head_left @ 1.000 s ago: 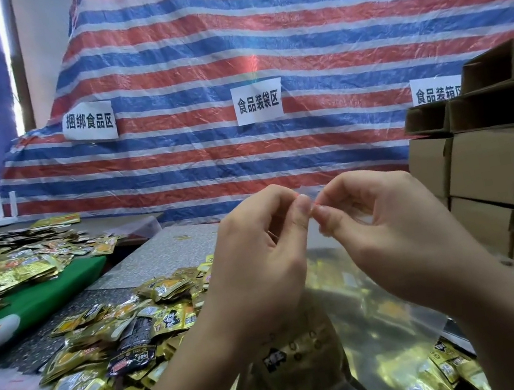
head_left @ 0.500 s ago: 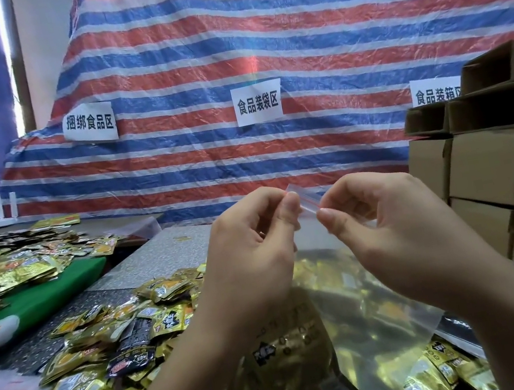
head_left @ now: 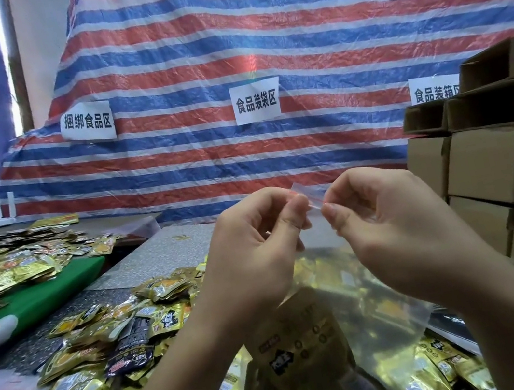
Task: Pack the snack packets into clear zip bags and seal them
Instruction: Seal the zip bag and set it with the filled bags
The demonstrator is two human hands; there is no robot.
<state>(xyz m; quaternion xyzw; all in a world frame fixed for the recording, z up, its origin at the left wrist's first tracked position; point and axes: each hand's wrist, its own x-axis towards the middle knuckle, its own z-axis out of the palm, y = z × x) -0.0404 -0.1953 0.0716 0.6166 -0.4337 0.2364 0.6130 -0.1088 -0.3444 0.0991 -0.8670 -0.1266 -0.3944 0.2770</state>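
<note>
Fingers (head_left: 295, 208) of the left hand (head_left: 253, 257) and of the right hand (head_left: 401, 224) are curled, and the top strip of a clear zip bag (head_left: 371, 305) is pinched between them, raised off the worktop (head_left: 162, 252). Below the fingers, gold packets (head_left: 304, 351) are seen inside the hanging bag. Left of the fingers, loose packets (head_left: 117, 326) are heaped on the worktop; to their right, boxes (head_left: 497, 166) are stacked.

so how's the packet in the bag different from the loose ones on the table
The gold packet in the zip bag hangs upright behind clear plastic, held up by the left hand and right hand. The loose packets lie flat, heaped and uncovered on the table. Both have shiny gold wrapping.
</note>
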